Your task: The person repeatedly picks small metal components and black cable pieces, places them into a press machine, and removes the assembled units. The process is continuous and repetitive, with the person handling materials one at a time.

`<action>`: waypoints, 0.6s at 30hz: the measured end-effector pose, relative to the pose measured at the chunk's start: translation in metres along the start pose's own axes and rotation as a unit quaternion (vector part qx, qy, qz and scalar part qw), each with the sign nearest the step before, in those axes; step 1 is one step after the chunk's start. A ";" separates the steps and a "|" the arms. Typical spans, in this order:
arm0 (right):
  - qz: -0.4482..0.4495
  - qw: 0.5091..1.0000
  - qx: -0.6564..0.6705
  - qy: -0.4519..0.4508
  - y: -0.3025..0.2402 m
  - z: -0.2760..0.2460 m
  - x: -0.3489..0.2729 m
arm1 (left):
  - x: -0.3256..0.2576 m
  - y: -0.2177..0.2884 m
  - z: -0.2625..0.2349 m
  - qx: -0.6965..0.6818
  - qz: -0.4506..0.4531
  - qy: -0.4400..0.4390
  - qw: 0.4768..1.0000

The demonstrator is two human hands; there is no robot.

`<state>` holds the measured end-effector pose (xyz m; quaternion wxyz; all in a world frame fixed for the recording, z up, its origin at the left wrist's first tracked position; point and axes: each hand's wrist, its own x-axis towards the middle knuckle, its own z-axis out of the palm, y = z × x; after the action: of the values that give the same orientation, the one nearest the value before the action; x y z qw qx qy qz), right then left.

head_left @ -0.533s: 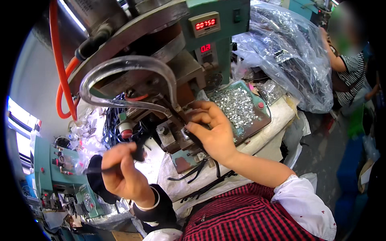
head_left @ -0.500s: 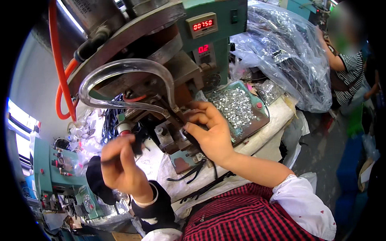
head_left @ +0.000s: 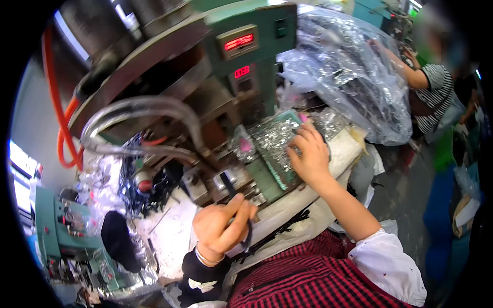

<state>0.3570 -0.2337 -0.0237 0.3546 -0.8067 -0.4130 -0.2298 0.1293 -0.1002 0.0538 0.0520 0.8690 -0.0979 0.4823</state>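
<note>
My left hand [head_left: 223, 226] is closed on a slim black eyeglass temple [head_left: 227, 184] in front of the press. The temple's straight end lies on the metal fixture [head_left: 237, 177], and a dark curved part hangs below my fingers. To the right, my right hand [head_left: 312, 159] is over the tray [head_left: 275, 172] of small shiny metal pieces [head_left: 277, 136]. Its fingers are bent and somewhat apart, with no piece visible between them. More black temples [head_left: 277, 231] lie on the pale cloth near my lap.
A clear hose [head_left: 141, 105] loops over the fixture. A red-topped button [head_left: 144, 184] stands left of it, beside a heap of black strips [head_left: 146, 200]. Behind the tray bulges a large clear plastic bag [head_left: 354, 77]. Another person [head_left: 436, 87] in striped clothing works at the far right.
My left hand has come from beside the button to the fixture's front, with a temple now on the fixture. My right hand has left the fixture for the tray. The view has shifted.
</note>
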 end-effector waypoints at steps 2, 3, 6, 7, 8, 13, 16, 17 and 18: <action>0.032 0.997 0.063 0.021 -0.002 -0.011 0.016 | -0.004 0.001 0.003 -0.004 0.001 0.009 1.000; 0.143 0.982 0.110 -0.065 -0.003 -0.010 0.024 | -0.005 -0.002 0.002 0.001 0.005 0.006 1.000; 0.183 0.964 0.167 -0.094 -0.005 0.011 0.016 | -0.023 -0.004 0.004 0.021 -0.001 0.039 0.999; 0.173 0.962 0.189 -0.093 -0.014 0.011 0.021 | -0.018 0.001 0.005 0.033 -0.006 0.055 0.998; 0.180 0.955 0.224 -0.075 -0.012 0.005 0.020 | -0.009 0.007 0.008 0.032 0.000 0.061 0.998; 0.206 0.939 0.273 -0.042 -0.002 -0.003 0.008 | 0.027 0.048 -0.005 0.018 -0.078 -0.017 0.997; 0.200 0.955 0.219 -0.022 0.011 -0.017 -0.011 | -0.006 0.036 -0.028 0.041 -0.193 0.028 0.980; 0.216 0.948 0.232 -0.035 0.006 -0.030 -0.014 | -0.018 0.025 -0.037 0.068 -0.265 0.049 0.961; 0.210 0.943 0.255 -0.036 0.003 -0.026 -0.012 | -0.029 0.010 -0.044 0.095 -0.355 0.057 0.928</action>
<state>0.3505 -0.2612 -0.0162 0.5736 -0.7655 -0.2915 -0.0078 0.0751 -0.0985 0.0522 0.1424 0.8188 0.2660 0.4883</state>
